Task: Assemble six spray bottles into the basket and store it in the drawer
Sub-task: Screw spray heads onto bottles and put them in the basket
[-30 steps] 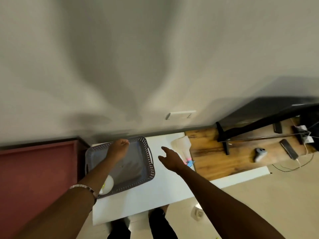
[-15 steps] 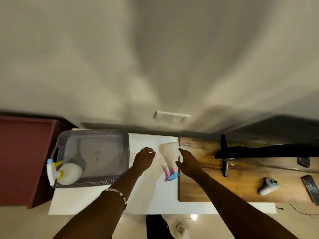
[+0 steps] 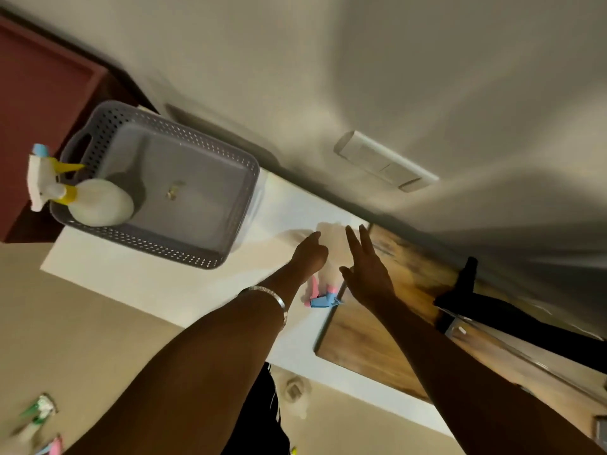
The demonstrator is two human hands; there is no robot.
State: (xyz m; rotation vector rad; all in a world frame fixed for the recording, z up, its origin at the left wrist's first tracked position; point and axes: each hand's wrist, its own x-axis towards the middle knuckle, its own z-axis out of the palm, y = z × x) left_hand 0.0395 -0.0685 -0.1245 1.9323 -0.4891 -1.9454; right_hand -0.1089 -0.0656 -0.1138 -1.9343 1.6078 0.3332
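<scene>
A grey perforated basket (image 3: 243, 178) sits on the white table (image 3: 138, 274) at the left. One white spray bottle (image 3: 101, 201) with a yellow and white trigger head leans in its near left corner. A second white bottle (image 3: 331, 244) with a pink and blue trigger head lies on the table to the right of the basket. My left hand (image 3: 310, 254) is at its left side, fingers curled, and my right hand (image 3: 364, 267) is at its right side with fingers spread. I cannot tell whether either hand touches it.
A dark red cabinet (image 3: 36, 80) stands left of the basket. A wooden desk top (image 3: 377, 326) adjoins the white table on the right, with a black stand (image 3: 466, 284) on it. More spray bottles (image 3: 36, 421) lie blurred on the floor at bottom left.
The view has tilted and moved closer. My left hand left the basket and came beside the lying bottle; both hands now flank it more closely.
</scene>
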